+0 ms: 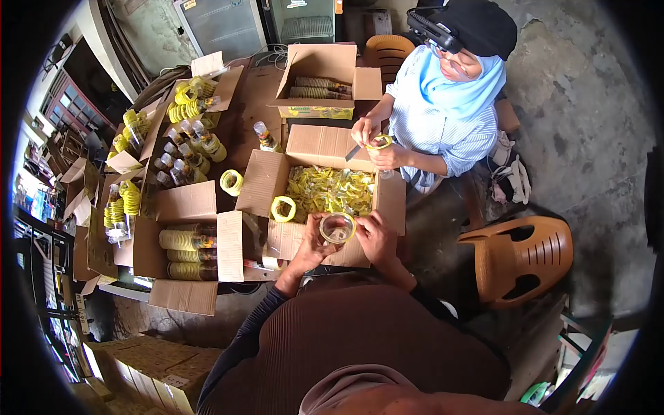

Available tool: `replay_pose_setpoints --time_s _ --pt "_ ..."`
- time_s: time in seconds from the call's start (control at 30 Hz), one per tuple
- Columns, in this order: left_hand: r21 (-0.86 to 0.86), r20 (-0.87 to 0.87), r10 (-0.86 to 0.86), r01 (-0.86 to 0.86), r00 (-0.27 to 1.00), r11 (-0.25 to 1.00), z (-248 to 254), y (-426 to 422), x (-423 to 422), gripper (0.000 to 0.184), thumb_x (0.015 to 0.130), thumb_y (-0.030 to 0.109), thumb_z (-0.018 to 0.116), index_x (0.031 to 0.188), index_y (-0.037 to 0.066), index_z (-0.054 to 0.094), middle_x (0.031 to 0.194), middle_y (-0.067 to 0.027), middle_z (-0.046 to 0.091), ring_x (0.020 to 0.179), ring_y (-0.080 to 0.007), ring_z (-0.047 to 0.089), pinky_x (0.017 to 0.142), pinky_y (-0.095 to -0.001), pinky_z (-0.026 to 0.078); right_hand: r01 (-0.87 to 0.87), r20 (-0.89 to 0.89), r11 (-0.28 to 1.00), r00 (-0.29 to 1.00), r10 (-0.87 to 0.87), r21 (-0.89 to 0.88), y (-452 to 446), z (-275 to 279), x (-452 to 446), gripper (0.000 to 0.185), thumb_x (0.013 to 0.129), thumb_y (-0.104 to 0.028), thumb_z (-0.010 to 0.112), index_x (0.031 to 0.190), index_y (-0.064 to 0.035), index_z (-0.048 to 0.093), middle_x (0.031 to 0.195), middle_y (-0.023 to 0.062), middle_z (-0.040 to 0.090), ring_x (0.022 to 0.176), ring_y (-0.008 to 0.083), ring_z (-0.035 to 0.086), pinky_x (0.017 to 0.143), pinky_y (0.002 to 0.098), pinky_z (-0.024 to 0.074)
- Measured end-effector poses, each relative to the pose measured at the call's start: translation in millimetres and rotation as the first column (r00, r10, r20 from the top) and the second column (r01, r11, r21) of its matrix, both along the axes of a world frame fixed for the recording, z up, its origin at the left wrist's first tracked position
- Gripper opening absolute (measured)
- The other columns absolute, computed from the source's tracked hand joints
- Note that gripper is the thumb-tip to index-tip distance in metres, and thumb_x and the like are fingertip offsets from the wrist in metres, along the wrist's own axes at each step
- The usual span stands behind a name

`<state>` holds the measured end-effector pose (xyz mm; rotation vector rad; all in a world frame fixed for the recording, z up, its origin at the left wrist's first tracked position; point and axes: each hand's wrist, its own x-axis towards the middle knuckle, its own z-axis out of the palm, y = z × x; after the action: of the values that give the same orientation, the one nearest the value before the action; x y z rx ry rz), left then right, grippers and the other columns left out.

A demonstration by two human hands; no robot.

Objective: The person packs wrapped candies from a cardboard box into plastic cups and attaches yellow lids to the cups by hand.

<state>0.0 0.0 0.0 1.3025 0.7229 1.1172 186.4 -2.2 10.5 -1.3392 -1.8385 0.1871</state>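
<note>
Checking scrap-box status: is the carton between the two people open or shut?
Open. The carton's flaps are spread outward, and yellow scraps show inside.

The plastic cup [336, 232] at the centre of the frame is clear with a yellow rim, above a brown ribbed top [373, 332] with dark blue sleeves [245, 325]; the scraps [330, 190] just above it are yellow with whitish bits, in a tan box [321, 142]. At upper right, a light blue headscarf [460, 86] meets a blue-and-white striped shirt [446, 138] and black cap [483, 28]; the chair [515, 261] at right is orange-brown.
</note>
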Motion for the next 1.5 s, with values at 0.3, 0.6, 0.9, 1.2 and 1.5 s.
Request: replay_pose_setpoints --time_s 0.3,0.6,0.9,1.2,1.5 --pt "-0.125 0.140 0.005 0.013 0.990 0.992 0.9 4.9 -4.2 0.065 0.080 -0.003 0.069 0.136 0.005 0.036 0.126 -0.0071 0.050 0.121 -0.0202 0.049 0.103 -0.0353 0.041 -0.112 -0.221 0.990 0.967 0.129 0.088 7.2 8.2 10.7 0.014 0.075 0.004 0.069 0.088 -0.0024 0.066 0.075 0.0094 0.059 0.060 0.0223 0.060 0.053 0.0304 0.0473" --pt "-0.158 0.061 0.062 -0.051 0.996 0.986 -5.1 1.3 -8.4 0.066 0.080 0.001 0.071 0.137 0.003 0.038 0.124 -0.0063 0.054 0.118 -0.0180 0.051 0.102 -0.0332 0.041 -0.122 0.030 0.979 0.992 0.119 0.164 -0.2 20.9 -5.1 0.013 0.072 -0.002 0.070 0.084 -0.0059 0.065 0.073 0.0052 0.055 0.068 0.0241 0.058 0.058 0.0352 0.0476" --pt "-0.211 0.265 -0.044 0.102 0.963 0.972 8.1 -3.9 -8.8 0.063 0.079 -0.007 0.066 0.132 0.005 0.034 0.125 -0.0094 0.052 0.123 -0.0205 0.048 0.107 -0.0370 0.038 0.012 -0.206 1.000 0.978 -0.015 -0.013 3.9 3.2 0.0 0.015 0.072 -0.001 0.069 0.084 -0.0077 0.064 0.075 0.0076 0.054 0.069 0.0265 0.057 0.059 0.0368 0.0461" --pt "-0.068 0.122 0.006 0.003 0.992 0.998 -0.8 6.3 -8.2 0.052 0.083 -0.006 0.064 0.124 0.006 0.034 0.123 -0.0118 0.053 0.119 -0.0208 0.050 0.105 -0.0370 0.040 -0.007 0.000 0.988 1.000 0.007 0.154 -17.6 18.6 -6.1 0.013 0.072 -0.006 0.069 0.084 -0.0082 0.065 0.074 0.0045 0.053 0.067 0.0234 0.056 0.059 0.0353 0.0472" --pt "-0.146 0.100 -0.150 0.163 0.984 0.976 0.3 -2.1 9.2 0.051 0.085 -0.003 0.064 0.125 0.008 0.033 0.122 -0.0108 0.054 0.114 -0.0189 0.053 0.097 -0.0332 0.044 0.115 -0.169 0.993 0.979 -0.115 -0.010 -9.2 -2.9 4.7 0.013 0.072 -0.003 0.069 0.082 -0.0058 0.061 0.073 0.0072 0.053 0.065 0.0268 0.057 0.057 0.0382 0.0467"
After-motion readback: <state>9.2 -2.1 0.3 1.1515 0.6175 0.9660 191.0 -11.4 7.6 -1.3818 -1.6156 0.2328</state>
